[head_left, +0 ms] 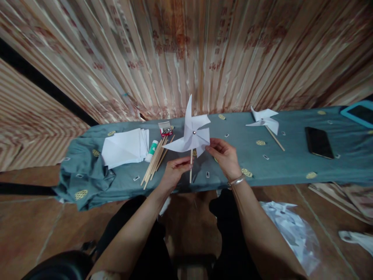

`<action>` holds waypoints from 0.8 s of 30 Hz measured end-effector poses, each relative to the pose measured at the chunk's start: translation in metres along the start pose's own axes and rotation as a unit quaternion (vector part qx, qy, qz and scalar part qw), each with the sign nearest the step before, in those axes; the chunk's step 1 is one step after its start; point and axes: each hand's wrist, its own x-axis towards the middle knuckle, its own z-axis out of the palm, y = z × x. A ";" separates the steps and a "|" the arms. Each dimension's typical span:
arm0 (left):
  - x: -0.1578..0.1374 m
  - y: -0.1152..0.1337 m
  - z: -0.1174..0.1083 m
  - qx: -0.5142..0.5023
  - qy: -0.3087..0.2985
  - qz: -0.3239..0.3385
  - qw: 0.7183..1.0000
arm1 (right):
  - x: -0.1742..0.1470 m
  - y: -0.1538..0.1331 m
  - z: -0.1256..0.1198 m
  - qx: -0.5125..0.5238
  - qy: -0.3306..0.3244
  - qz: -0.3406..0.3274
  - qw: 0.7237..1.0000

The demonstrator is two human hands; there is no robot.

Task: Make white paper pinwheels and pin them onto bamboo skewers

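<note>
A white paper pinwheel (194,132) on a thin wooden stick is held upright above the table, with a shiny metal pin at its centre. My left hand (176,171) pinches the stick below the blades. My right hand (225,154) has its thumb and fingers closed on the edge of the lower right blade. Left of the pinwheel lie a bundle of wooden sticks (154,163), a green and white glue stick (152,151) and a small open red box (166,130) with shiny metal pins inside.
Folded white paper sheets (124,147) are stacked at the left of the cloth-covered table (239,171). To the right lie another pinwheel (269,123), a black phone (319,143) and a blue-framed device (359,112). A clear plastic bag (291,233) with white paper pieces sits on the floor.
</note>
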 end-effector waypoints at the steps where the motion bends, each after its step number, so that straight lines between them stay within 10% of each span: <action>1: 0.000 0.000 0.000 0.003 0.002 0.001 1.000 | 0.000 -0.001 0.000 -0.001 0.005 0.005 1.000; 24: 0.004 -0.001 0.002 0.006 0.008 0.039 0.999 | -0.026 -0.009 0.004 0.004 -0.084 0.081 0.993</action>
